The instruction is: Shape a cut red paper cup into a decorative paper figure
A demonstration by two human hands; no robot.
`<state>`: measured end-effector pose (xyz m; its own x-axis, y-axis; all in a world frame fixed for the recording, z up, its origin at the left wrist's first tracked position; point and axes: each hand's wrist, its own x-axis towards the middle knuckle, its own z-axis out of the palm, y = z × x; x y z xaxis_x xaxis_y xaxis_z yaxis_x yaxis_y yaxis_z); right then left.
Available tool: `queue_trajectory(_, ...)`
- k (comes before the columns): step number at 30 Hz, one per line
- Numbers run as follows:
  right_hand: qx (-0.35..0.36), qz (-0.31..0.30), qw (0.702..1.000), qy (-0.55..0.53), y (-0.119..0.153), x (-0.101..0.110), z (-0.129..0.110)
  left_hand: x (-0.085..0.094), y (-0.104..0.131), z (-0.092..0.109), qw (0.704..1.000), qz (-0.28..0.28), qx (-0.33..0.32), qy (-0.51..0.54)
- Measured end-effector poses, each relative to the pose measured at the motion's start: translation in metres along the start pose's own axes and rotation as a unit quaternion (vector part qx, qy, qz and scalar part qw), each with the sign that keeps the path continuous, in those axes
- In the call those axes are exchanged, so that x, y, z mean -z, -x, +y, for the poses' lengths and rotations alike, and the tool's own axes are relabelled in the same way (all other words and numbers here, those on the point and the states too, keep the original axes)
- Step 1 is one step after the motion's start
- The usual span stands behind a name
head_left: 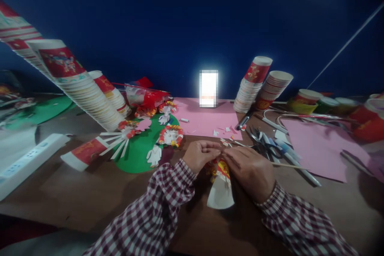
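A cut paper cup (221, 196), white with a red and yellow print, lies low in front of me with its wide end towards me. Curled strips show at its left side. My left hand (200, 155) is closed at the cup's far end, fingers pressed together. From the right, my right hand (251, 171) closes along the cup's side, and its fingertips meet those of the left. Both hands hide the far end of the cup and what exactly the fingertips pinch.
Scissors (267, 144) and pens lie right of my hands, near pink paper (318, 148). Paper cup stacks (250, 88) stand behind. Leftwards are a green sheet (129, 160) with paper cutouts, a fringed cup (87, 152) and a power strip (33, 160). A bright screen (209, 88) stands at the back.
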<state>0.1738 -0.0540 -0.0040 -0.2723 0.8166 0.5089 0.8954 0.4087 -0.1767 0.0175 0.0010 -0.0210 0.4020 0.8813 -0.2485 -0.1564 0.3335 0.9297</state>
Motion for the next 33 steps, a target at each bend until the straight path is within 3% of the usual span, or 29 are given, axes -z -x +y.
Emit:
queue_trajectory(12,0.038,-0.05,0.998,-0.001,-0.0006,0.0019,0.0016,-0.0011,0.0023,0.0083,0.999,0.022,0.016,0.024)
queue_trajectory(33,0.054,-0.044,0.997,0.019,-0.0002,-0.0001,0.0,-0.0011,-0.0002,0.0034,0.999,0.027,-0.008,-0.016)
